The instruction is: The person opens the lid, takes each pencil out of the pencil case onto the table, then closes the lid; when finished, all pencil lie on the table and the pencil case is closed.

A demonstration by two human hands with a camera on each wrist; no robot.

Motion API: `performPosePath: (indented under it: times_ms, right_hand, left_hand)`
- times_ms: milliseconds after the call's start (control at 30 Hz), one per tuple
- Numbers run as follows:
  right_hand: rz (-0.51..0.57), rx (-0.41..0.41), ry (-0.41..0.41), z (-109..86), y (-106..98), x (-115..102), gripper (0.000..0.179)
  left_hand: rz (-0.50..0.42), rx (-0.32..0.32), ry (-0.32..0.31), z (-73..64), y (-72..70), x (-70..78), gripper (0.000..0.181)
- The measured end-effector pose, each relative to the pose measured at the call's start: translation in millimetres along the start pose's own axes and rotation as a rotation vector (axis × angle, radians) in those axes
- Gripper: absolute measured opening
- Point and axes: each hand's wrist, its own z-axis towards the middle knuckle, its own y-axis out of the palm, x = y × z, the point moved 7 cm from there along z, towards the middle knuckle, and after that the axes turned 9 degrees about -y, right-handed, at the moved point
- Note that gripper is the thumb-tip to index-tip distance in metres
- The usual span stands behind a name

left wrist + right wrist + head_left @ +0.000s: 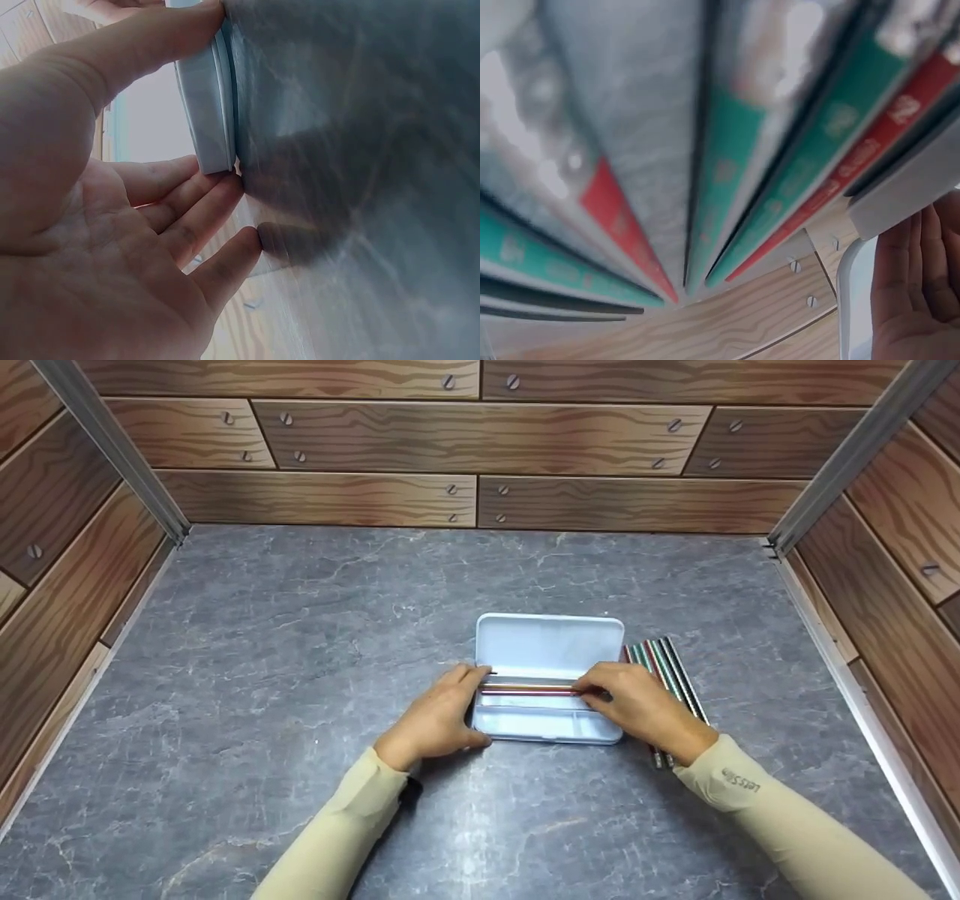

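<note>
A pale blue pencil case (pixel 550 641) lies with its lid raised toward the back. My left hand (pixel 435 716) holds its left end, thumb at the front corner and fingers by the hinge side. From the left wrist view, the thumb and fingertips meet the side of the case (pixel 206 112). Inside, a few slim pencils (pixel 525 689), yellowish and dark red, stretch from left to right. My right hand (pixel 637 701) reaches in over the right end and pinches the pencils there; its fingers hide their right ends.
Several red, green and black pencils (pixel 679 679) lie side by side on the marbled grey table (pixel 322 607), right of the case and partly under my right wrist. The right wrist view shows green pencils (pixel 802 165) close up. Wood-patterned walls (pixel 480 435) surround the table.
</note>
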Motion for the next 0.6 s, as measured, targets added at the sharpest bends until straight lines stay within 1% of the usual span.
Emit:
performPosePath:
  times_ms: [233, 433, 600]
  right_hand:
    - [-0.011, -0.051, -0.032, 3.1, 4.0, -5.0, 0.014]
    - [-0.004, -0.066, -0.045, 6.6, 4.6, -6.7, 0.013]
    - [-0.006, -0.085, -0.047, 8.3, 4.6, -7.7, 0.013]
  left_hand:
    - [0.012, -0.002, -0.006, 0.7, 1.3, -1.0, 0.104]
    - [0.006, -0.008, 0.002, 0.4, 1.8, -0.2, 0.103]
    - [0.009, -0.001, 0.000, 0.3, 0.8, -0.1, 0.103]
